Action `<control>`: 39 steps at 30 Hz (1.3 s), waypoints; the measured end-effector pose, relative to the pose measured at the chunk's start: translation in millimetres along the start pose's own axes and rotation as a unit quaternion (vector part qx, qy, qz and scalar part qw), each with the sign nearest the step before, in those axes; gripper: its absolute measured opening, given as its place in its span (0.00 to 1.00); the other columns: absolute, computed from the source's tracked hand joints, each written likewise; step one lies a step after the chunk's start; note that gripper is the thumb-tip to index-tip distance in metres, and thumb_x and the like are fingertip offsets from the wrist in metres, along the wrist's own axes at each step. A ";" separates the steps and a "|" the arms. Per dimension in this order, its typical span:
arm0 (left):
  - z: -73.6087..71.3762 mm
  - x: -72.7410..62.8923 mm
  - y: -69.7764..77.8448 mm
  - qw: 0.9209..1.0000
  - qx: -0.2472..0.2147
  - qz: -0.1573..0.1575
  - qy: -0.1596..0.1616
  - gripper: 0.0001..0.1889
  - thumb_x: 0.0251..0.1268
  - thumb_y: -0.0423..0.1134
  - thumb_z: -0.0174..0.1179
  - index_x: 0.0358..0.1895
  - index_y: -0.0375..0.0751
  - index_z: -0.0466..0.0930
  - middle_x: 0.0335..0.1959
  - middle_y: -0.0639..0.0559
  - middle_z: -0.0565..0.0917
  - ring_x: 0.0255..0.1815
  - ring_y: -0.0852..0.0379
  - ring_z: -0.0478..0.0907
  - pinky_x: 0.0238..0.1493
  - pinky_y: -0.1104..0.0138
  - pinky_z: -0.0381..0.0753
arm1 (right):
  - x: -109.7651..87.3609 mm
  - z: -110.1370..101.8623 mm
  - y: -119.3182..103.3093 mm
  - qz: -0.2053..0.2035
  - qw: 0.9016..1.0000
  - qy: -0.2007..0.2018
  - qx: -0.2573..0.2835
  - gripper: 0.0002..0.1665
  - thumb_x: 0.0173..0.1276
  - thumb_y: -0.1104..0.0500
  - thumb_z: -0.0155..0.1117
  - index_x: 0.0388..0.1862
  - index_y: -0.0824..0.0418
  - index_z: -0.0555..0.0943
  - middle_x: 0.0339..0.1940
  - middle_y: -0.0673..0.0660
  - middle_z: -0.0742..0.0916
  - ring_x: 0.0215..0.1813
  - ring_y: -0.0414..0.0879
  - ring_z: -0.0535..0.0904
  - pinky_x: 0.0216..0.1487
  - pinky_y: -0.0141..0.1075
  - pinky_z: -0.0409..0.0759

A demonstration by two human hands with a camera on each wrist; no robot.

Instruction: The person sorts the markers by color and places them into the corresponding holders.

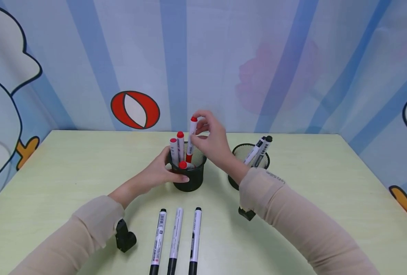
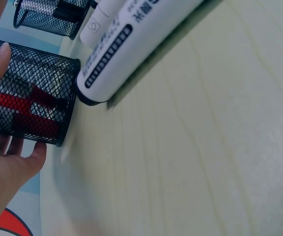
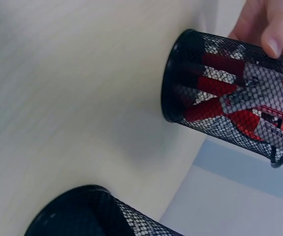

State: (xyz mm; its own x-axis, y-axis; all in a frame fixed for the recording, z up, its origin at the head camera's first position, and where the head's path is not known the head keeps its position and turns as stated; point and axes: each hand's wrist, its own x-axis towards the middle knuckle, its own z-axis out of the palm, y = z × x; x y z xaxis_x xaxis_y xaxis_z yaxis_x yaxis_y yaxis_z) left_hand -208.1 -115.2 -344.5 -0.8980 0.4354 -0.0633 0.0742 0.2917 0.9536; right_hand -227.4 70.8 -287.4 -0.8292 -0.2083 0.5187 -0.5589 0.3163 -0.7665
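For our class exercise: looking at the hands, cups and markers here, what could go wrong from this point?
1. The red-ended marker in the right hand might catch on the red-capped markers already crowding the mesh cup that the left hand holds.
2. The right wrist crosses close to the second cup in the head view, so pulling back could knock it.
3. A sleeve might roll the loose black-capped markers on the table.

Chinese characters, "晨光", on a white marker (image 2: 127, 49) lying well forward of the table's (image 1: 86, 160) back edge; its banded small print is blurred. Barcode on a marker (image 3: 271, 130) inside the mesh cup (image 3: 170, 81).
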 end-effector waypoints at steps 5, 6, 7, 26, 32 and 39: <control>0.3 -1.1 -0.4 1.000 0.001 0.003 -0.002 0.45 0.51 0.39 0.69 0.69 0.48 0.48 0.64 0.46 0.62 0.66 0.48 0.56 0.62 0.47 0.64 | -4.9 4.3 5.5 -0.019 1.000 -0.018 -0.002 0.24 0.58 0.72 0.63 0.52 0.59 0.69 0.34 0.57 0.77 0.38 0.46 0.77 0.40 0.36 0.82; 0.3 -1.2 -0.3 1.000 0.000 0.005 -0.003 0.45 0.51 0.39 0.69 0.69 0.48 0.48 0.64 0.46 0.62 0.66 0.48 0.56 0.62 0.47 0.64 | -5.7 4.9 5.9 -0.021 1.000 -0.022 -0.004 0.24 0.58 0.72 0.63 0.52 0.60 0.69 0.34 0.57 0.77 0.38 0.46 0.77 0.40 0.36 0.82; 0.2 -1.5 -0.1 1.000 0.000 0.007 -0.003 0.45 0.51 0.39 0.69 0.69 0.48 0.48 0.64 0.46 0.62 0.66 0.48 0.57 0.62 0.47 0.64 | -6.4 5.6 6.2 -0.021 0.999 -0.026 -0.007 0.24 0.58 0.72 0.63 0.52 0.60 0.69 0.34 0.57 0.78 0.38 0.46 0.77 0.40 0.36 0.82; -0.9 -1.1 -1.2 1.000 0.001 0.016 -0.005 0.45 0.50 0.39 0.69 0.69 0.48 0.48 0.64 0.46 0.62 0.65 0.48 0.57 0.61 0.47 0.64 | -12.9 10.5 8.2 -0.035 0.997 -0.051 -0.045 0.22 0.58 0.72 0.63 0.51 0.61 0.72 0.35 0.55 0.77 0.39 0.44 0.78 0.42 0.33 0.81; -0.5 -0.7 -0.6 1.000 0.001 0.018 -0.006 0.45 0.51 0.39 0.69 0.69 0.47 0.48 0.65 0.46 0.62 0.66 0.48 0.56 0.62 0.46 0.63 | -13.0 8.4 9.1 -0.039 0.997 -0.050 -0.044 0.23 0.58 0.72 0.63 0.52 0.61 0.72 0.35 0.55 0.77 0.39 0.44 0.77 0.43 0.34 0.81; 0.2 -1.9 -0.9 1.000 0.000 0.018 -0.003 0.45 0.51 0.38 0.68 0.69 0.47 0.48 0.64 0.46 0.63 0.65 0.48 0.58 0.60 0.48 0.66 | -14.1 0.1 6.0 -0.027 0.998 -0.048 -0.039 0.24 0.57 0.72 0.64 0.54 0.62 0.72 0.37 0.58 0.77 0.40 0.46 0.77 0.43 0.36 0.81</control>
State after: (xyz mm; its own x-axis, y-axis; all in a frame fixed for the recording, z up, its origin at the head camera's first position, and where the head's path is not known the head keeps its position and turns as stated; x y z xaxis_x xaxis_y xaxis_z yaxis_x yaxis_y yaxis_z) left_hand -206.4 -116.1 -345.3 -0.8925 0.4500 -0.0314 0.1054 0.2755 0.9555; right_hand -219.0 75.6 -299.4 -0.7963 -0.3144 0.5168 -0.6042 0.3728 -0.7042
